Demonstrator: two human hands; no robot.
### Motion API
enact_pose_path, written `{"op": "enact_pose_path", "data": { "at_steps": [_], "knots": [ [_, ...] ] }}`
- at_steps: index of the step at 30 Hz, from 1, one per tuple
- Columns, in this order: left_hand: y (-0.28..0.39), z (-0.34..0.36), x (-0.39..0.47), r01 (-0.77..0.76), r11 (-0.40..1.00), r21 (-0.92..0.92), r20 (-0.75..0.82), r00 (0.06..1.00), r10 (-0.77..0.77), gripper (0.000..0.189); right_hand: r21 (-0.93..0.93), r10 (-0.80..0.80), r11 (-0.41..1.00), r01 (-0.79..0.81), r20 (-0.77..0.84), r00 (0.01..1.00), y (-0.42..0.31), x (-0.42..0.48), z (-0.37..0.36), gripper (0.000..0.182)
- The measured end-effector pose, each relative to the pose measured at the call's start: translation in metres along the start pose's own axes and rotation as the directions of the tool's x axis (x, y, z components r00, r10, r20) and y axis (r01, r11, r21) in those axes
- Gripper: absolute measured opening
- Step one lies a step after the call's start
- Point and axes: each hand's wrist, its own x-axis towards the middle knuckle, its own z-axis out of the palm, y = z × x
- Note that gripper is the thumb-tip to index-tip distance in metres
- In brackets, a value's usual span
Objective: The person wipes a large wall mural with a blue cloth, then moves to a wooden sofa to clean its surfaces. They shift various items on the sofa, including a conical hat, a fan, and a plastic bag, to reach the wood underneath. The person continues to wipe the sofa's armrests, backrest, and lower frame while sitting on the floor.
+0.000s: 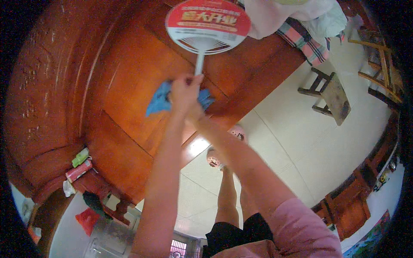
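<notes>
A plastic hand fan with a printed red and white face points away from me over a wooden bench seat. My left hand is closed around its white handle. Close against the left wrist, my right hand is blurred and partly covered, so its grip is unclear. A crumpled blue cloth shows on both sides of the hands. Whether the right hand holds the cloth or the lower handle cannot be seen.
Folded bedding and a plaid cloth lie at the bench's far end. A small wooden stool stands on the tiled floor to the right, near a wooden chair. At the left, a red package rests beside a green one.
</notes>
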Motion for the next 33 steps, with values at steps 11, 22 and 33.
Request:
{"op": "enact_pose_path", "data": {
  "at_steps": [11,22,33],
  "knots": [
    [-0.164,-0.203,-0.059,0.192,0.945,-0.267,-0.379,0.880,-0.286,0.027,-0.344,-0.129,0.939,0.015,-0.310,0.942,0.088,0.001,-0.095,0.025],
    [-0.103,-0.074,0.015,-0.142,0.722,0.678,-0.387,0.765,0.514,0.056,-0.124,0.000,0.992,-0.032,-0.248,0.969,0.055,-0.057,-0.117,0.030],
    [-0.093,-0.059,0.044,-0.212,0.733,0.647,-0.260,0.842,0.473,0.058,-0.464,-0.093,0.865,-0.190,-0.520,0.849,0.098,0.258,-0.115,0.025]
  ]
}}
